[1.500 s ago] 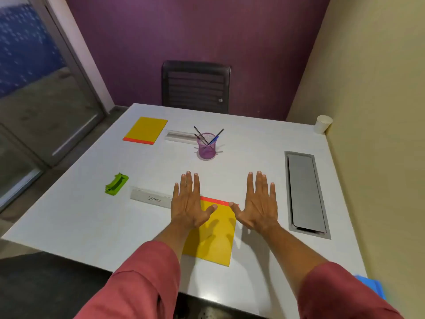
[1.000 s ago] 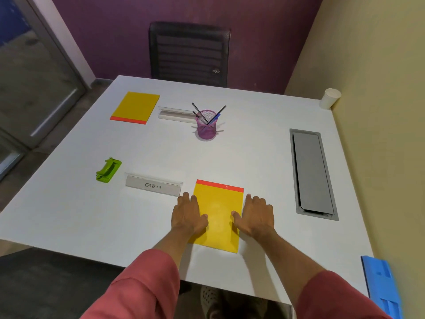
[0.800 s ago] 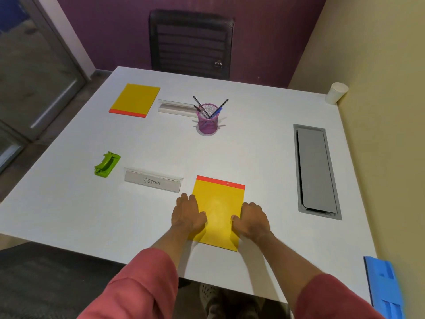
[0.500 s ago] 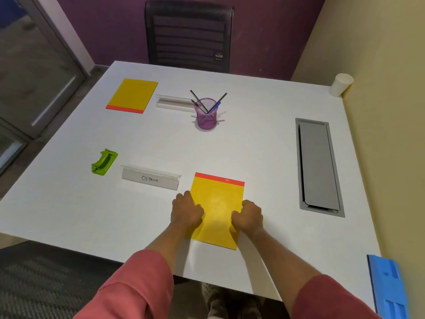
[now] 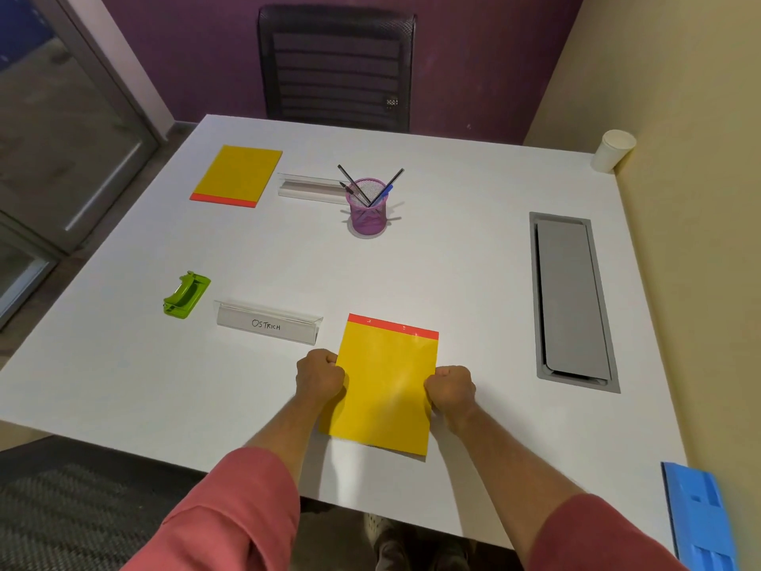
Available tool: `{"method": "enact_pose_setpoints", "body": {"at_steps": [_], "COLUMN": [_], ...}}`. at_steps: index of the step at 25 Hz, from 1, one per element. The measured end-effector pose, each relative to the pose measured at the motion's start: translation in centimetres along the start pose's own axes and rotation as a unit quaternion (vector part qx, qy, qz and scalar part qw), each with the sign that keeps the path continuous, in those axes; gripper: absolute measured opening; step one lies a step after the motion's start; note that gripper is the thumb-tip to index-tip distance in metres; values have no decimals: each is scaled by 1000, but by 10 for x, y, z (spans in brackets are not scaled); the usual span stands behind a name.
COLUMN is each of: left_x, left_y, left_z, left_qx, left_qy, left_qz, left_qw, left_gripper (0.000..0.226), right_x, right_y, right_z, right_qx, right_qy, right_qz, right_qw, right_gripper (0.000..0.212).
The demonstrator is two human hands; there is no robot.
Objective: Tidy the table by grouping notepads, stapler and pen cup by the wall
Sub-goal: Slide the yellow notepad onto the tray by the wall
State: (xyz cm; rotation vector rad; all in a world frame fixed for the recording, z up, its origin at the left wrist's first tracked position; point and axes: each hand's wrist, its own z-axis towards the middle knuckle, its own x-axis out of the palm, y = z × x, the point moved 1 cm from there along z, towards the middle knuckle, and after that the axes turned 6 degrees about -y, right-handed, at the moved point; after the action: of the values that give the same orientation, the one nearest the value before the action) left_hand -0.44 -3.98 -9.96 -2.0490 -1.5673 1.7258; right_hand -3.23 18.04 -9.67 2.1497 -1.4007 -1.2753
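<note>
The left hand and right hand each gripped a side of the near notepad (first pickup, it seemed) on the surface. Next it likely needed carrying toward the wall.

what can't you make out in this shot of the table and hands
All from the head view:
- Fingertips of the left hand and right hand: curled at the near notepad edges, hidden by knuckles and pad.
- Far name holder: only its blank back shows, its right end hidden behind the pen cup.
- Blue object: cut off by the frame's bottom right.
- Chair: its seat hidden behind the table.
</note>
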Motion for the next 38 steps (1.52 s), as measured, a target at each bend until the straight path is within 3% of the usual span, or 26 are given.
{"method": "enact_pose_setpoints", "body": {"at_steps": [7, 10, 12, 14, 16, 19, 22, 31, 38], "left_x": [-6, -10, -13, -16, -17, -16, -12, 12, 28], "left_y": [-5, -17, -31, -49, -70, -103, -133, -182, -216], "left_z": [4, 6, 6, 6, 4, 1, -4, -20, -34], "left_qx": [-19, -21, -6, 29, 73, 135, 182, 224, 305], "left_qy": [42, 56, 59, 58, 67, 91, 111, 150, 135], "left_qz": [-59, -74, -74, -55, -38, -7, 27, 90, 60], "left_qw": [997, 995, 995, 996, 994, 987, 977, 959, 941], "left_gripper": [23, 20, 22, 25, 22, 23, 23, 20, 27], "right_x": [-14, -30, -46, -65, -84, -103, -123, -176, -196], "right_y": [-6, -1, 10, 24, 42, 62, 66, 32, 12], "right_z": [12, 14, 16, 18, 17, 18, 19, 35, 48], "right_qx": [14, 16, -25, -85, -157, -211, -241, -162, -91], "right_qy": [12, 15, -18, -77, -100, -53, -25, 109, 97], "right_qz": [35, 94, 85, 37, 27, -3, -35, 5, 64], "right_qw": [999, 995, 996, 993, 982, 976, 970, 981, 989], "right_gripper": [33, 25, 9, 29, 36, 36, 21, 11, 11]}}
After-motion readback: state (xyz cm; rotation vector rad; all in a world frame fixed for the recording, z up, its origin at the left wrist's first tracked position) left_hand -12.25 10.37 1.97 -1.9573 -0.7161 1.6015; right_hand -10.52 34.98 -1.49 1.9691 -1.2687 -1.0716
